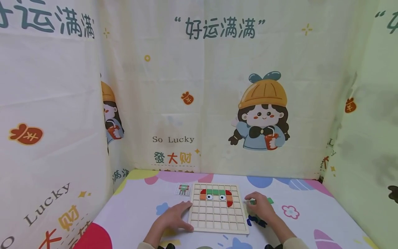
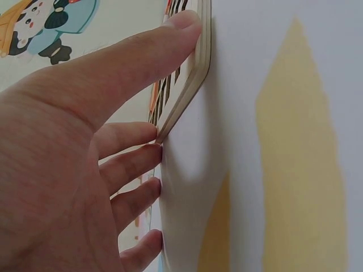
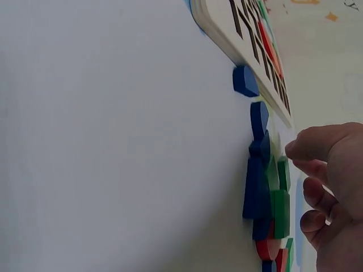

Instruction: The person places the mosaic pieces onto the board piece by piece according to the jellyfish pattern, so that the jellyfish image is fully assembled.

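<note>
A wooden grid board (image 1: 217, 216) lies flat on the table, with red, green and orange tiles and two eye tiles in its top rows. My left hand (image 1: 181, 216) rests open at the board's left edge. In the left wrist view the left hand (image 2: 164, 73) has its thumb (image 2: 181, 28) against the board's rim (image 2: 198, 68) and straight fingers on the cloth. My right hand (image 1: 254, 201) is right of the board, fingers curled on a green tile (image 1: 252, 202). In the right wrist view the right hand (image 3: 300, 170) pinches at the green tile (image 3: 283, 173), which tops a pile.
Loose blue tiles (image 1: 256, 220) (image 3: 255, 187), green ones and a red one (image 3: 266, 248) lie right of the board (image 3: 249, 34). A small pattern card (image 1: 183, 189) sits at the board's far-left corner. Printed cloth walls (image 1: 217, 103) close in three sides of the table (image 1: 133, 214).
</note>
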The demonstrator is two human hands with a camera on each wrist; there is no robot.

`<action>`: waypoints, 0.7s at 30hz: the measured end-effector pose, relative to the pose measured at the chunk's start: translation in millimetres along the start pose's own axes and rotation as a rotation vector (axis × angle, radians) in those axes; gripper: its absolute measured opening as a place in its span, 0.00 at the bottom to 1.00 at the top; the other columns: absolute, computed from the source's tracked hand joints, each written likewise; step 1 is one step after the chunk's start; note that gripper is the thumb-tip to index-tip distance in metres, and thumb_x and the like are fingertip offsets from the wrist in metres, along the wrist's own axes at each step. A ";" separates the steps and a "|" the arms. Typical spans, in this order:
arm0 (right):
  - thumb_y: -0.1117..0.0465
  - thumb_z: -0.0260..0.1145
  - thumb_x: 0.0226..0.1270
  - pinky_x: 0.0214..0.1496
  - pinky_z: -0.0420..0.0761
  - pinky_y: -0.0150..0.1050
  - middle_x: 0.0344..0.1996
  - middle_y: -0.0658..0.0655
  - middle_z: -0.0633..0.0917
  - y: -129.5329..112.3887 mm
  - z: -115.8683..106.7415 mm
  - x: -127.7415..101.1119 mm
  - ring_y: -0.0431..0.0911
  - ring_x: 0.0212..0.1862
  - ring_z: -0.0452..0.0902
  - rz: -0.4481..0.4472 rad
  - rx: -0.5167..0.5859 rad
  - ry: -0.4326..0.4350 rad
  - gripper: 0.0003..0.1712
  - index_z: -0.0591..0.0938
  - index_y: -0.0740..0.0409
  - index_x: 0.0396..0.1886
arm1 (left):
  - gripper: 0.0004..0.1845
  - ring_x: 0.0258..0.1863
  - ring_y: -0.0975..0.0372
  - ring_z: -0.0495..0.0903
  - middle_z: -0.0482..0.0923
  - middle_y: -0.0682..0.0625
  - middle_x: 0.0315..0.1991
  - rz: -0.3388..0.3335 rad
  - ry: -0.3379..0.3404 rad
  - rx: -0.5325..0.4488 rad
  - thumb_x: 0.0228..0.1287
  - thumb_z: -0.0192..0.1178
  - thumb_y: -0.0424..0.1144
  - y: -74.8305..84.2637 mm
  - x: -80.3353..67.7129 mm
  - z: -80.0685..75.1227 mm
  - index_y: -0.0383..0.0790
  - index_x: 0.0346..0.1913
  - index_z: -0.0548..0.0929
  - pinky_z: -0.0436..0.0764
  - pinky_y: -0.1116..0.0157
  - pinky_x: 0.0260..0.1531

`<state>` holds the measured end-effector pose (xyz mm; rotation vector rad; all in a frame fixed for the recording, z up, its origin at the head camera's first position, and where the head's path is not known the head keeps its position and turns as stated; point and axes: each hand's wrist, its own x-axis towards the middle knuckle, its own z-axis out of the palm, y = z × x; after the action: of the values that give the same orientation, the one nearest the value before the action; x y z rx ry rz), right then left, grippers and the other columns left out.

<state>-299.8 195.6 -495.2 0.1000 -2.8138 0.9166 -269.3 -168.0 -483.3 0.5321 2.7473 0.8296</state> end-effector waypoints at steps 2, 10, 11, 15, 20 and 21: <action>0.68 0.67 0.49 0.36 0.77 0.36 0.42 0.52 0.83 5.1 -3.2 -0.8 0.42 0.36 0.73 -0.007 -0.025 0.001 0.13 0.85 0.50 0.36 | 0.49 0.66 0.47 0.61 0.64 0.48 0.66 -0.001 -0.001 0.001 0.34 0.72 0.59 0.0 -0.5 -0.4 0.51 0.65 0.65 0.62 0.43 0.63; 0.69 0.69 0.46 0.51 0.77 0.54 0.40 0.56 0.83 14.5 -12.9 -5.3 0.54 0.48 0.78 -0.037 -0.092 0.012 0.14 0.85 0.54 0.35 | 0.49 0.66 0.47 0.60 0.64 0.48 0.66 -0.007 -0.009 -0.012 0.35 0.72 0.58 1.3 -0.7 -2.5 0.50 0.65 0.65 0.62 0.43 0.63; 0.69 0.69 0.46 0.51 0.77 0.54 0.40 0.55 0.83 14.9 -13.2 -5.2 0.54 0.47 0.78 -0.035 -0.089 0.012 0.13 0.85 0.54 0.35 | 0.49 0.66 0.47 0.60 0.64 0.48 0.66 -0.008 -0.009 -0.014 0.35 0.72 0.58 1.4 -0.4 -2.7 0.50 0.65 0.65 0.62 0.43 0.63; 0.67 0.71 0.46 0.49 0.78 0.53 0.38 0.54 0.84 16.2 -13.2 -4.5 0.52 0.46 0.78 -0.030 -0.079 0.012 0.12 0.85 0.53 0.33 | 0.49 0.66 0.47 0.61 0.64 0.49 0.66 -0.011 -0.008 -0.015 0.35 0.72 0.58 1.9 -0.5 -2.6 0.50 0.65 0.66 0.62 0.43 0.63; 0.63 0.72 0.46 0.45 0.79 0.47 0.34 0.50 0.84 11.5 -8.9 -3.3 0.45 0.40 0.76 0.004 -0.059 0.024 0.09 0.84 0.50 0.31 | 0.49 0.66 0.47 0.61 0.64 0.49 0.66 -0.017 -0.007 -0.018 0.34 0.72 0.58 2.5 -1.8 -1.1 0.51 0.65 0.66 0.62 0.43 0.63; 0.63 0.72 0.46 0.43 0.79 0.45 0.34 0.49 0.84 8.9 -7.3 -2.7 0.43 0.39 0.75 0.010 -0.049 0.026 0.09 0.84 0.49 0.30 | 0.49 0.66 0.47 0.61 0.64 0.49 0.66 -0.018 -0.008 -0.020 0.34 0.72 0.58 2.7 -2.0 -0.9 0.51 0.65 0.66 0.62 0.43 0.63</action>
<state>-297.1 207.1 -495.1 0.0665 -2.8134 0.8438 -267.0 -167.2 -480.8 0.5044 2.7296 0.8487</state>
